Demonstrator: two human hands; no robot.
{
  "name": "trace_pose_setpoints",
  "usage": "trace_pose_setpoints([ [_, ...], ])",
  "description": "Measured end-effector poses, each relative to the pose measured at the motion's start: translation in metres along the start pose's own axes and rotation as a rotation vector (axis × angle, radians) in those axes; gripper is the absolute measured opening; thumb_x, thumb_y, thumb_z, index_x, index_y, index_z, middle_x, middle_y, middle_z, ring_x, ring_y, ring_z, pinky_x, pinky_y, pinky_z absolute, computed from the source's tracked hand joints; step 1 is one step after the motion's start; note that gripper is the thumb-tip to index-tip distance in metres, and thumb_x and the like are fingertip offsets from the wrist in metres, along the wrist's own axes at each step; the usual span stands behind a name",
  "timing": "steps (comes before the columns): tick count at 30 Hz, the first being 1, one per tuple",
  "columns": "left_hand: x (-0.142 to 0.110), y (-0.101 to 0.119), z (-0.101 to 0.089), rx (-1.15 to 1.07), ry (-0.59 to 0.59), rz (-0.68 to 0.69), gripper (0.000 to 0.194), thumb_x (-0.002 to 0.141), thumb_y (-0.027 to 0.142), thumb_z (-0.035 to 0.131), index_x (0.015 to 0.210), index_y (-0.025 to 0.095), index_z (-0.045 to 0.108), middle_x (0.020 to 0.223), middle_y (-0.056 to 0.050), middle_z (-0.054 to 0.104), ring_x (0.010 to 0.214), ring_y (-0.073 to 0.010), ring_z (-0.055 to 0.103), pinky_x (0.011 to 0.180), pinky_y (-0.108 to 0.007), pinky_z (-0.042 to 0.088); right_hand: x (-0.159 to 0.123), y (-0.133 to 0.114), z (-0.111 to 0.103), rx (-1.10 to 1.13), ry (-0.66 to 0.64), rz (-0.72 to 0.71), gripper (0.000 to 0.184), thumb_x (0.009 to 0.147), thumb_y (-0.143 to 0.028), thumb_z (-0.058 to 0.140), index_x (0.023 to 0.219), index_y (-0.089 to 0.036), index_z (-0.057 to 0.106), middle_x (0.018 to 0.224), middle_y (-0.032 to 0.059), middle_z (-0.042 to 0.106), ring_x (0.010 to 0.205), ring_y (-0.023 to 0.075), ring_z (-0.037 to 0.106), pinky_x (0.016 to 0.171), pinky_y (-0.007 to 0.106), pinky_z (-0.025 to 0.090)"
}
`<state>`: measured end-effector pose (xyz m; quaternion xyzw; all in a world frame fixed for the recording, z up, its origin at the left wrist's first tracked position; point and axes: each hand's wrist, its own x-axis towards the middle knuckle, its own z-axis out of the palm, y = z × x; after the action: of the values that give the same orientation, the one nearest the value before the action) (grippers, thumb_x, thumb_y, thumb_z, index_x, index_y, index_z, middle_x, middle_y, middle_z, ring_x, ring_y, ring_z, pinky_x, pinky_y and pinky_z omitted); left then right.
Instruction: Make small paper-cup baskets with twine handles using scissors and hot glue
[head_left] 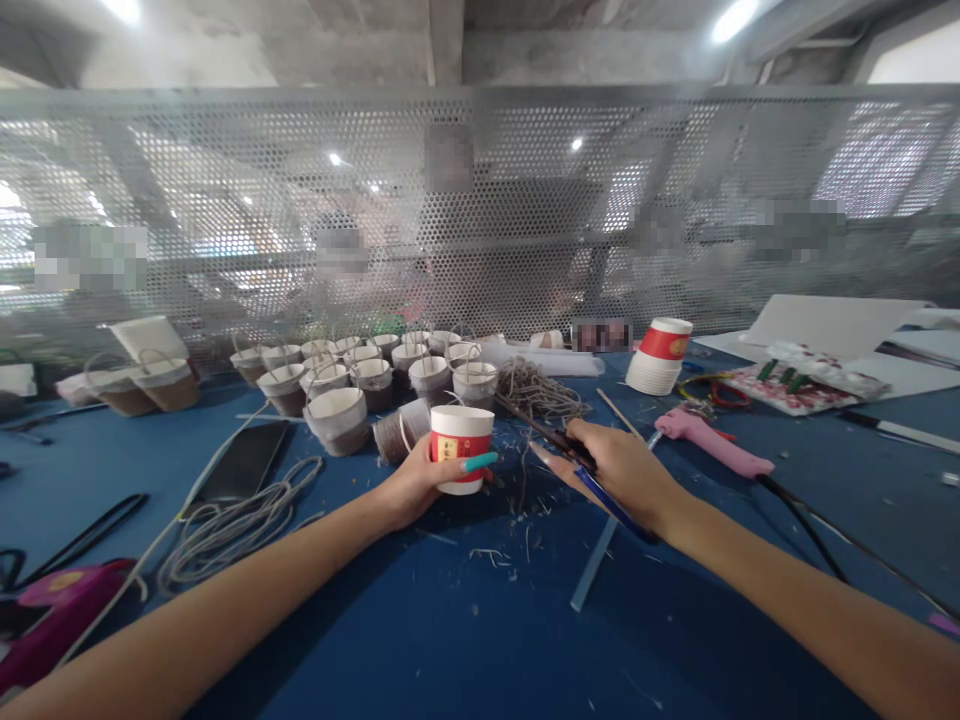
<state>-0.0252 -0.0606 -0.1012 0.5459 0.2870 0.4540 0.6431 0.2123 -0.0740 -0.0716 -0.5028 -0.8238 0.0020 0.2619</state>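
Observation:
My left hand (420, 483) is wrapped round a red and white paper cup (463, 430), its thumb pressed across the front. The cup stands upright with its mouth facing up. In my right hand (626, 465) is a pair of scissors with blue handles (604, 497), the dark blades (536, 423) pointing up and left toward a tangle of brown twine (544, 390). A gap separates the blades from the cup. Just behind my left hand lies a twine-wrapped cup (401, 432) on its side.
Several twine-wrapped cups with handles (337, 420) crowd the back left. A stack of paper cups (660, 355), a pink glue gun (712, 443) and a clear glue stick (594, 565) lie to the right. A phone (244, 462), coiled cord (240, 530) and purple tool (71, 610) are left.

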Motion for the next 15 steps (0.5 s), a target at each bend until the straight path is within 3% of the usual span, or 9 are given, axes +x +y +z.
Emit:
trace_pose_setpoints([
  [4,-0.0009,0.002,0.0021,-0.009,0.002,-0.021,0.049,0.053,0.036,0.08,0.091,0.011,0.06,0.08,-0.007,0.065,0.067,-0.0154,0.061,0.061,-0.026,0.048,-0.0007,0.0031,0.0018,-0.043,0.047,-0.052,0.029,0.081,-0.044,0.044,0.065,-0.021,0.038,0.056,-0.0007,0.05,0.048,0.0126,0.047,0.046,0.024,0.026],
  [11,-0.0043,0.0019,0.0002,-0.053,-0.07,-0.059,0.061,0.051,0.038,0.082,0.1,0.012,0.056,0.089,-0.009,0.064,0.076,-0.0188,0.063,0.067,-0.029,0.051,-0.004,0.0051,0.0031,-0.302,0.344,-0.218,0.031,0.079,-0.047,0.047,0.073,-0.017,0.05,0.065,0.0054,0.056,0.062,0.0179,0.055,0.05,0.025,0.031],
  [15,-0.0057,0.0018,-0.001,-0.069,-0.151,-0.089,0.063,0.054,0.038,0.081,0.105,0.012,0.054,0.09,-0.01,0.064,0.08,-0.0207,0.063,0.071,-0.031,0.051,-0.0045,0.0048,0.0007,-0.404,0.409,-0.261,0.031,0.081,-0.046,0.046,0.071,-0.017,0.052,0.064,0.0061,0.055,0.062,0.0182,0.055,0.05,0.026,0.032],
])
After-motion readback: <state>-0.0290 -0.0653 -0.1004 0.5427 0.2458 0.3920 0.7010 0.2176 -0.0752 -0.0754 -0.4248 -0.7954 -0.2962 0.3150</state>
